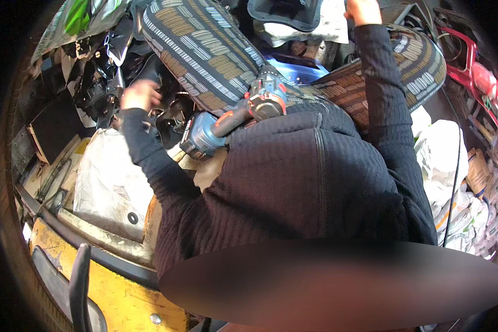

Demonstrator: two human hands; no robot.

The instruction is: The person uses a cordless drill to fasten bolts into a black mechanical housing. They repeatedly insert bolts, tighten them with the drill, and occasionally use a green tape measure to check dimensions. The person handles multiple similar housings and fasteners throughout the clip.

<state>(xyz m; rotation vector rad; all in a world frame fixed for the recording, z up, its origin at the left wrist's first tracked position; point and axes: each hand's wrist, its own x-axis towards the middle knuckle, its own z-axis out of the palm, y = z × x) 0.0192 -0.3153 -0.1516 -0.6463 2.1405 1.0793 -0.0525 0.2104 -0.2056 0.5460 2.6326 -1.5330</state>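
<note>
My left hand (141, 95), slightly blurred, is over a heap of black plastic parts (102, 83) left of my lap. Its fingers are apart, and I see nothing held in them. At the top edge my right hand (364, 11) is partly cut off, so its grip is hidden. A black molded plastic piece (286, 12) lies to its left on white sheeting. Across my lap rests a blue, black and red cordless drill (235, 119), touched by neither hand. Patterned fabric (199, 50) covers my legs, and a shiny blue piece (299, 69) shows between them.
White sacks (113, 171) lie at the left above a yellow metal panel (116, 293). More white bags (442, 155) are piled at the right, with a red frame-like part (465, 55) beyond them. A black cable (457, 171) hangs down the right side.
</note>
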